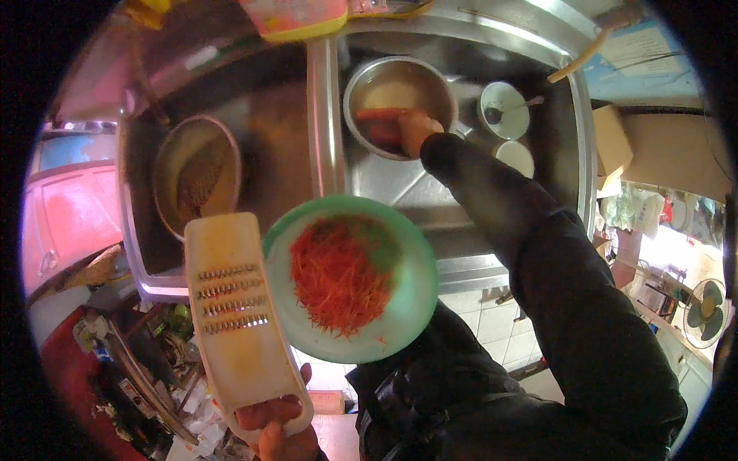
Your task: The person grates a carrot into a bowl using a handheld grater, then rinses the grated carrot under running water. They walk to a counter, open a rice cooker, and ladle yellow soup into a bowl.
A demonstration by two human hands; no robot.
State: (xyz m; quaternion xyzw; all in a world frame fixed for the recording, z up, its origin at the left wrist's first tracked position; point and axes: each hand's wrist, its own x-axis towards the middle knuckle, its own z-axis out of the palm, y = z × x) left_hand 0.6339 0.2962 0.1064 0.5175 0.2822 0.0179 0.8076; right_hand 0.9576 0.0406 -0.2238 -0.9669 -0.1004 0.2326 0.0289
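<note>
My left hand [282, 435] grips a cream-coloured plastic grater [236, 346] through the slot at its lower end. Several rows of metal teeth cross its face, which has orange stains. Beside the grater is a green plastic bowl [412, 328] with a heap of shredded carrot [340, 282] in it; what supports the bowl is hidden. My right hand [420, 132] reaches into a round metal pot [349, 115] in the right sink basin. Its fingers are around an orange-red carrot [380, 113], partly hidden in the pot's shade.
A metal divider [324, 115] separates the two basins of the steel sink. A round pan [230, 132] with a dark, textured thing inside sits in the left basin. Two small bowls, one [516, 109] holding a spoon, stand right of the pot. Clutter [190, 415] lies at lower left.
</note>
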